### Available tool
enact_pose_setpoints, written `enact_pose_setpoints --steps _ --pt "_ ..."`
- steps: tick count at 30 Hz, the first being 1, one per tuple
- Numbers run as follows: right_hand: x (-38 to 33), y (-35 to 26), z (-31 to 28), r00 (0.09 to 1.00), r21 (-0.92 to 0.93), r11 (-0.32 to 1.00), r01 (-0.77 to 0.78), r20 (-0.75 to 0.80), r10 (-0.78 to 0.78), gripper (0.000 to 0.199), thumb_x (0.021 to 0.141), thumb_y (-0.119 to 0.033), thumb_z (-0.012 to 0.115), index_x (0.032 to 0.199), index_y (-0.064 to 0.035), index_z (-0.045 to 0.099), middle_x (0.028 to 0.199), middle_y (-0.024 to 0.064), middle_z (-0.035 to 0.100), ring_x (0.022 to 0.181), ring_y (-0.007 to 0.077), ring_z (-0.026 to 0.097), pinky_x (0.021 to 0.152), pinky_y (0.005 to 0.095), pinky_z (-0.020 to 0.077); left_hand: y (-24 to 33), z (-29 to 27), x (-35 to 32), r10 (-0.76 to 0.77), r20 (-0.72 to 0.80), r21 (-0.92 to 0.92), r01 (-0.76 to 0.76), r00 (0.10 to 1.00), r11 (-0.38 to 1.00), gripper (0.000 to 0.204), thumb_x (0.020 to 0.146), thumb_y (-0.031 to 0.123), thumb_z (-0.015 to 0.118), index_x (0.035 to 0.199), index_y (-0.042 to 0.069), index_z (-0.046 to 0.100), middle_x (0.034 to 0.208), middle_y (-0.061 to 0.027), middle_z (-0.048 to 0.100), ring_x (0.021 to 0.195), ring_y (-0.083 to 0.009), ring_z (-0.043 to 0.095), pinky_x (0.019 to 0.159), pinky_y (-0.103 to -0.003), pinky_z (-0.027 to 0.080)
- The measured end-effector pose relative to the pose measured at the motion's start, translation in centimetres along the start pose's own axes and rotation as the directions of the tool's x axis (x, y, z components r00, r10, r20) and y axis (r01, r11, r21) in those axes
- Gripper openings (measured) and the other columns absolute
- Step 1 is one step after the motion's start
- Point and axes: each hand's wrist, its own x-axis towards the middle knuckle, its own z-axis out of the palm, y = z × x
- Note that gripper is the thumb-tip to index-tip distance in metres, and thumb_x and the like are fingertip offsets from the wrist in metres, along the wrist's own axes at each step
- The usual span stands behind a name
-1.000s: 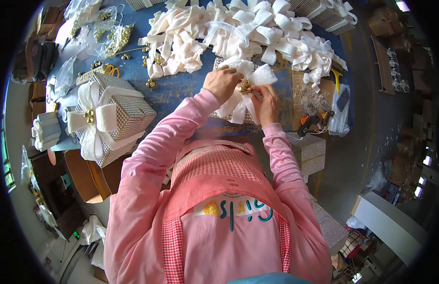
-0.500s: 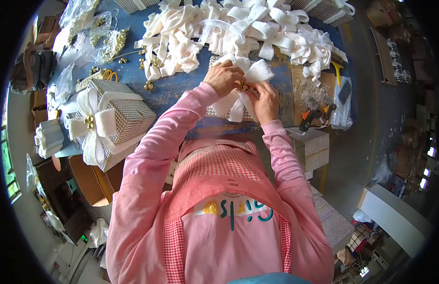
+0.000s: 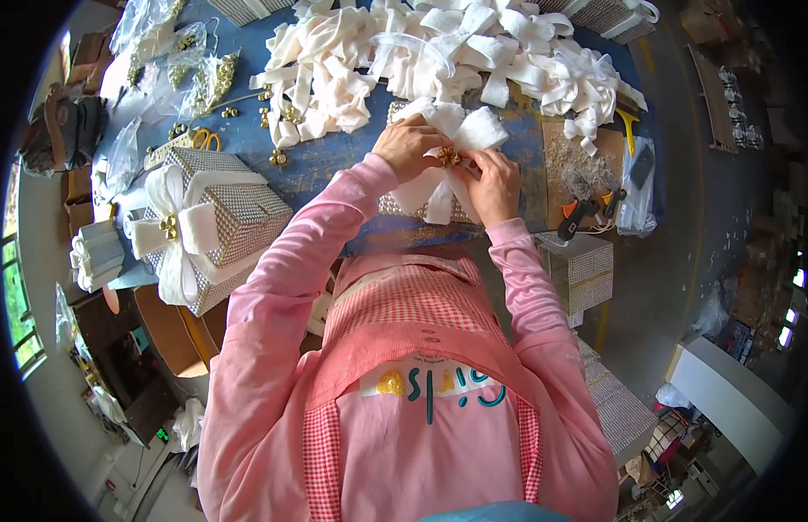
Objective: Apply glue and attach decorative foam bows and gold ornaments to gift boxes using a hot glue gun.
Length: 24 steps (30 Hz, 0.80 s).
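A white fuzzy ribbon bow (image 3: 480, 129) lies over a box with a silver beaded surface (image 3: 390, 205), its tails hanging toward me. At the bow's middle sits a small cluster of gold bells (image 3: 448, 157). My left hand (image 3: 410, 148) is closed from the left, its fingertips pinching the ribbon beside the bells. From the right, my right hand (image 3: 494, 186) pinches the bow close against the bells with thumb and forefinger. The fingers partly cover the knot.
A heap of white ribbon bows (image 3: 404, 61) covers the table's far side. At left stands a finished-looking beaded box (image 3: 238, 204) with a bow, near yellow-handled scissors (image 3: 207, 139). Glue guns (image 3: 581, 214) rest at right by a yellow scraper-like tool (image 3: 628, 126).
Both hands stay at the bow's middle, with only slight finger movement. The gold bells show a little more between the fingertips. The whole view has shifted slightly.
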Motion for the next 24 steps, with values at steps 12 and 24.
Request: enact_pose_setpoints --steps 12,24 --pt "1.0 0.4 0.8 0.996 -0.083 0.994 0.076 0.045 -0.072 0.007 0.073 -0.011 0.06 0.078 -0.0096 0.065 0.078 0.0048 0.06 0.078 0.0237 0.057 0.072 0.0346 0.0394 -0.5 1.5 0.0 -0.038 -0.017 0.0 0.038 0.999 0.999 0.025 0.066 0.022 0.069 0.09 0.014 0.067 0.091 0.0001 0.064 0.086 -0.0204 0.055 0.078 -0.032 0.045" --pt "1.0 -0.1 -1.1 0.999 0.227 0.973 -0.04 0.034 0.033 0.02 0.067 -0.01 0.069 0.086 -0.005 0.065 0.077 0.0088 0.062 0.067 0.0217 0.06 0.061 0.0321 0.0458 1.6 -0.8 -1.1 -0.074 -0.136 -0.028 0.071 0.988 0.997 0.035 0.068 0.022 0.068 0.102 0.015 0.062 0.095 -0.0015 0.062 0.093 -0.0219 0.053 0.082 -0.034 0.043"
